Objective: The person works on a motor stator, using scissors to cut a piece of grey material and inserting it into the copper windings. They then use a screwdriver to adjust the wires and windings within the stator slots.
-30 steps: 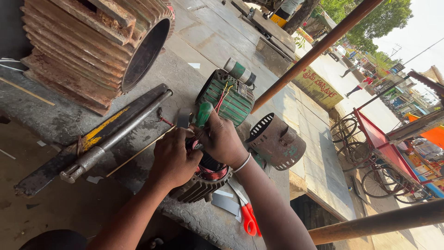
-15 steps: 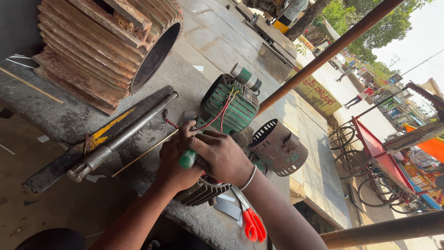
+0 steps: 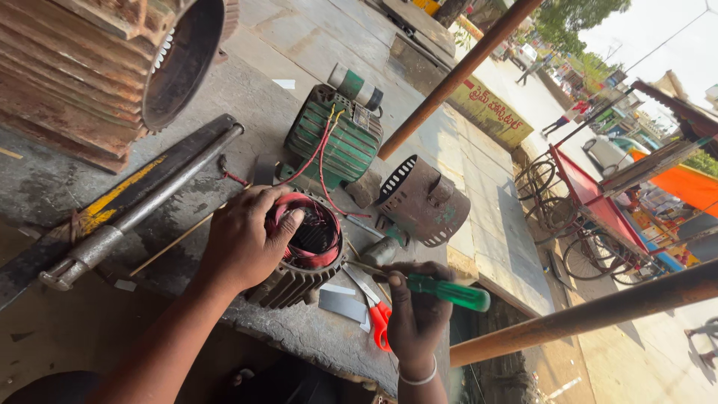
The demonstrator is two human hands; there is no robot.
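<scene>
Two hands are busy at the bench edge. Nearest, the right hand (image 3: 419, 314) is closed around a green screwdriver (image 3: 447, 290), tip toward the work. Red scissors (image 3: 378, 318) lie beside it. The left hand (image 3: 243, 239) curls over a small ribbed motor shell (image 3: 303, 254), thumb inside, keeping it steady. Behind sits a green motor (image 3: 333, 142), then a big rusty motor (image 3: 112, 67).

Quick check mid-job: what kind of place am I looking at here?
Probably a roadside motor repair bench, open to the street: a stripped stator under the left hand, a green motor, a rusty housing, and carts beyond.
</scene>
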